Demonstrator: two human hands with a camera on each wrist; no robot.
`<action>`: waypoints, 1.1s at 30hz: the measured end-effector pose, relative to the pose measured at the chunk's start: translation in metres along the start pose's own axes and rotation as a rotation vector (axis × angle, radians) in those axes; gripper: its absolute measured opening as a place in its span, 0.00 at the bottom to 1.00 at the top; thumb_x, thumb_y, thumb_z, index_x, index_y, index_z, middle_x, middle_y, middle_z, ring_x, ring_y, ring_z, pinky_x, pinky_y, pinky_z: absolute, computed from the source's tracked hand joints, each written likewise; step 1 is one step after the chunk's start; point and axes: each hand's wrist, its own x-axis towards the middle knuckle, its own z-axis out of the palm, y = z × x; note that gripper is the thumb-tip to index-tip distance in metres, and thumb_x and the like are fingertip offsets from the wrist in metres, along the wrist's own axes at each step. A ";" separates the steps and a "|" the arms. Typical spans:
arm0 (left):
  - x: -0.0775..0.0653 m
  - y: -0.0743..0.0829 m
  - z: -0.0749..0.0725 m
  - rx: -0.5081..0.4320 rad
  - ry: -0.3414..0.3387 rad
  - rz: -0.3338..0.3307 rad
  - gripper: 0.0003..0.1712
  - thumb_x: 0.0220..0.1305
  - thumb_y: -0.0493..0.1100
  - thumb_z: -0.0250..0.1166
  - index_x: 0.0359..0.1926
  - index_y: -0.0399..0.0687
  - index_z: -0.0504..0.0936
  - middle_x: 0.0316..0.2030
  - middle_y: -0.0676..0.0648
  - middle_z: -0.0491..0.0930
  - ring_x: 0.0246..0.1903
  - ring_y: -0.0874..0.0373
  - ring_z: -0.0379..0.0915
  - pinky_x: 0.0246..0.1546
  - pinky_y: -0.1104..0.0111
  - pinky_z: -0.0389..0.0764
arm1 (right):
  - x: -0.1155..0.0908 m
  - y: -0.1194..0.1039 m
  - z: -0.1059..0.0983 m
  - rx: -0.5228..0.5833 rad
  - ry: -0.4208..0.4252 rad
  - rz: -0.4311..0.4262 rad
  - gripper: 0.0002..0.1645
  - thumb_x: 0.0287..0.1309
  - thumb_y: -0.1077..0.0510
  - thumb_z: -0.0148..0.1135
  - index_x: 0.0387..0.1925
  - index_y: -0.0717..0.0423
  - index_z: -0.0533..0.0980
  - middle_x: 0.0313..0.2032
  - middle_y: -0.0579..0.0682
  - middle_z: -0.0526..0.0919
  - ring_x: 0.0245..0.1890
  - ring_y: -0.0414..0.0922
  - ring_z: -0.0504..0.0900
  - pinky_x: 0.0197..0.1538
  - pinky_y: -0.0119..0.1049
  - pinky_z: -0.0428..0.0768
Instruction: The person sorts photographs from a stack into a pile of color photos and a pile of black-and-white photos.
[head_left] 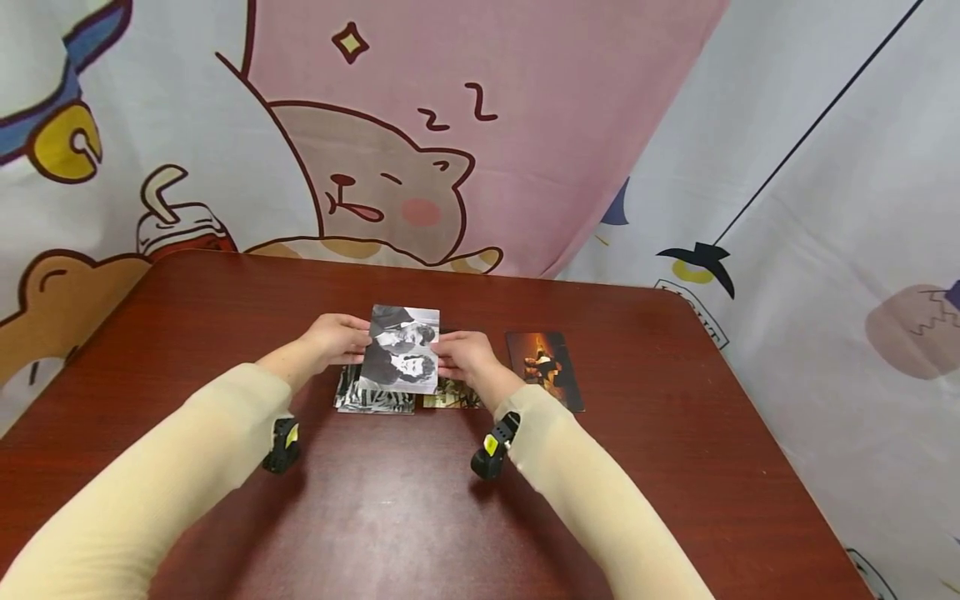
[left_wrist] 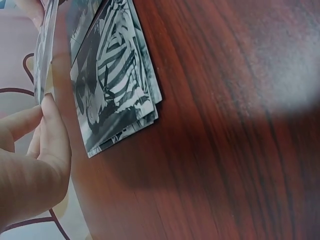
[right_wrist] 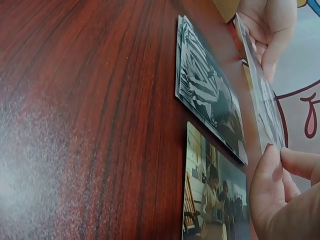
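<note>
Between both hands a black-and-white photo card (head_left: 402, 350), showing two people, is held up above the table. My left hand (head_left: 337, 340) pinches its left edge between thumb and fingers. On the opposite edge, my right hand (head_left: 467, 357) pinches it the same way. Below the raised card lies a small stack of black-and-white photo cards (left_wrist: 117, 70), the top one with a striped pattern. Beside that stack a colour photo card (right_wrist: 215, 195) with standing figures lies flat, partly hidden by the right hand in the head view.
Farther right on the brown table (head_left: 660, 467) lies a dark card with an orange glow (head_left: 543, 367). A printed cloth (head_left: 570, 100) with a sleeping bear hangs behind the table. Both wrists carry small black cameras (head_left: 282, 446).
</note>
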 end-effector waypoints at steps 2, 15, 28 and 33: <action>-0.001 -0.001 -0.002 -0.004 0.000 -0.009 0.27 0.65 0.32 0.53 0.64 0.29 0.62 0.50 0.41 0.71 0.28 0.66 0.70 0.32 0.77 0.82 | 0.001 0.000 0.001 0.004 -0.002 -0.002 0.17 0.56 0.67 0.61 0.49 0.64 0.75 0.18 0.44 0.75 0.17 0.35 0.73 0.19 0.23 0.77; -0.005 -0.007 -0.010 -0.011 0.018 -0.048 0.27 0.64 0.32 0.53 0.63 0.28 0.62 0.36 0.50 0.73 0.26 0.67 0.69 0.30 0.77 0.81 | 0.003 0.004 0.011 -0.024 -0.066 0.000 0.18 0.57 0.70 0.57 0.50 0.68 0.75 0.18 0.47 0.76 0.17 0.37 0.76 0.23 0.26 0.81; -0.006 -0.017 -0.014 0.075 0.071 -0.042 0.27 0.64 0.35 0.50 0.62 0.25 0.62 0.56 0.30 0.69 0.50 0.45 0.71 0.53 0.59 0.80 | 0.007 0.005 0.015 -0.067 -0.091 0.045 0.19 0.63 0.61 0.53 0.53 0.67 0.73 0.50 0.65 0.80 0.25 0.41 0.79 0.34 0.32 0.85; -0.005 -0.016 -0.013 0.153 0.113 -0.020 0.26 0.65 0.37 0.49 0.60 0.23 0.65 0.60 0.28 0.65 0.58 0.39 0.65 0.60 0.54 0.74 | 0.008 0.004 0.008 -0.059 -0.078 0.044 0.20 0.63 0.61 0.53 0.54 0.67 0.71 0.49 0.65 0.80 0.23 0.40 0.78 0.30 0.29 0.83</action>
